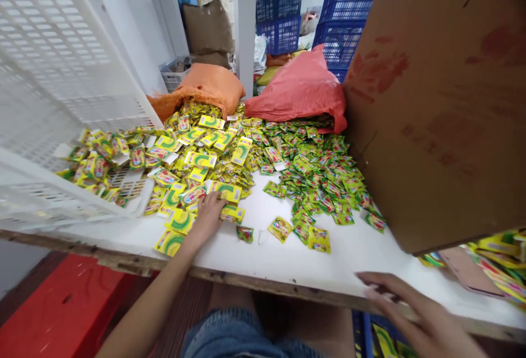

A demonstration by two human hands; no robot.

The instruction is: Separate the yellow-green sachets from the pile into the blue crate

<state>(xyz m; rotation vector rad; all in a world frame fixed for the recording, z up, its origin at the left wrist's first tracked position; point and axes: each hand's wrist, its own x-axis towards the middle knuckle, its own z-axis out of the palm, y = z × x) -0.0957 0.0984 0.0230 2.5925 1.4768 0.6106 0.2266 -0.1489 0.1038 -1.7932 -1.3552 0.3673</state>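
My left hand (209, 217) reaches into a heap of small yellow boxes (201, 160) with green curved prints. Its fingers are bent down around the near edge of one yellow box (227, 191); the fingertips are partly hidden. Another yellow box (232, 214) lies just right of that hand. My right hand (415, 311) hovers at the table's front edge, lower right, with thumb and index finger apart and nothing clearly between them. Green candy sachets (324, 177) spread in a pile across the middle right. Two yellow sachets (280, 229) (319, 239) and one green sachet (245, 233) lie nearer.
A white plastic basket (78, 84) lies tipped at left, packets spilling from it. An orange sack (216, 85) and a red sack (298, 92) rest behind the piles. A large cardboard box (435, 106) blocks the right; a phone (470, 271) lies beside it. A red stool (61, 303) stands below.
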